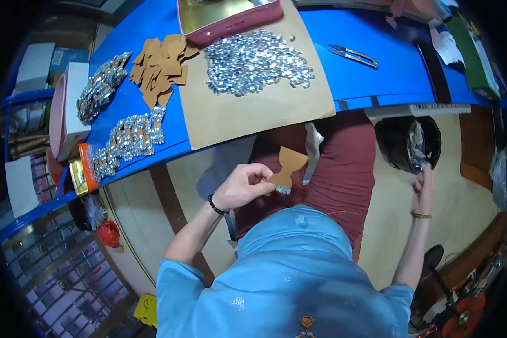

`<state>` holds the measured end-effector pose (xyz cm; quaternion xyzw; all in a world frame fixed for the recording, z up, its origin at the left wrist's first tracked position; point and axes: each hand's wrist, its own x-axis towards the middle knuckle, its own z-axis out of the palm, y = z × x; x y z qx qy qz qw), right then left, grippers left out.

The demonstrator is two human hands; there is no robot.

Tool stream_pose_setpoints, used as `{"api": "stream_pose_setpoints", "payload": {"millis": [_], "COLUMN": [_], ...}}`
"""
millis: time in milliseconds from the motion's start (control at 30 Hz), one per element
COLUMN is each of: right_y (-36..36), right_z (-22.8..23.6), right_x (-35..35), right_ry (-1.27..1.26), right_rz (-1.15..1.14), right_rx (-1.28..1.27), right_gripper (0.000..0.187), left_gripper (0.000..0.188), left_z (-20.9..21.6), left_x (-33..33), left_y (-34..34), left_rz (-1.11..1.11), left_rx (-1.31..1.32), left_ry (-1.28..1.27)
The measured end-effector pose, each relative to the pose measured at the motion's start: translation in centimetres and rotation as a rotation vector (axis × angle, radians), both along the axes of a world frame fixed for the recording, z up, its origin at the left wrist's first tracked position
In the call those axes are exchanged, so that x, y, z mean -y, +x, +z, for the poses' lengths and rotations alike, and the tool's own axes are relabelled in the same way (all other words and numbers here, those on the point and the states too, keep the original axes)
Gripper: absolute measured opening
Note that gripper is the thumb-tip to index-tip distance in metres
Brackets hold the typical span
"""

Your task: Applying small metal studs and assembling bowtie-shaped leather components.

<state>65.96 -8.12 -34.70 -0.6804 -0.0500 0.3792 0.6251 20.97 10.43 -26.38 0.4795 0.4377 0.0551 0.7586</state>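
Observation:
My left hand (245, 186) is closed, its thumb and fingers pinching a brown bow-shaped piece (292, 161) above my lap. Silver rhinestones (283, 190) sit along the lower end of that piece. Far out to the right, my right hand (424, 188) is raised beside a black-lined bin, its fingers drawn together; anything in them is too small to make out. A faint thread (343, 213) crosses my lap between the hands. On the table, a heap of loose silver rhinestones (253, 62) lies on a tan sheet (259, 115).
A pile of brown pieces (159, 66) and rhinestone-covered pieces (132, 137) lie on the blue table (372, 87) at left. Thread snips (352, 56) rest at right. A pink tin (231, 28) stands at the back. The bin (394, 143) is under the table's right side.

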Motion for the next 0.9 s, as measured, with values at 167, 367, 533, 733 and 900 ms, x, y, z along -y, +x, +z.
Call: {"api": "stream_pose_setpoints", "payload": {"millis": [167, 367, 533, 733, 900], "right_y": [-17.3, -20.0, -20.9, -22.6, -20.2], "right_z": [8.3, 6.4, 5.9, 4.1, 3.3], "right_x": [-10.9, -11.0, -9.8, -8.7, -8.5], "right_ry": [-0.031, 0.001, 0.082, 0.066, 0.041], "right_rz": [0.942, 1.146, 0.755, 0.680, 0.770], "right_rx": [0.080, 0.005, -0.348, -0.531, -0.103], "right_gripper": [0.026, 0.020, 0.015, 0.014, 0.013], "left_gripper": [0.004, 0.013, 0.016, 0.016, 0.017], "left_z": [-1.1, -1.5, -1.6, -3.1, -2.0], "left_x": [0.8, 0.9, 3.7, 5.7, 4.9], "left_y": [1.6, 2.0, 3.0, 3.9, 3.0], "left_rz": [-0.165, -0.109, 0.401, 0.601, 0.428], "left_rx": [0.029, 0.058, 0.114, 0.172, 0.052], "left_ry": [-0.003, -0.034, -0.117, -0.087, 0.386]}}
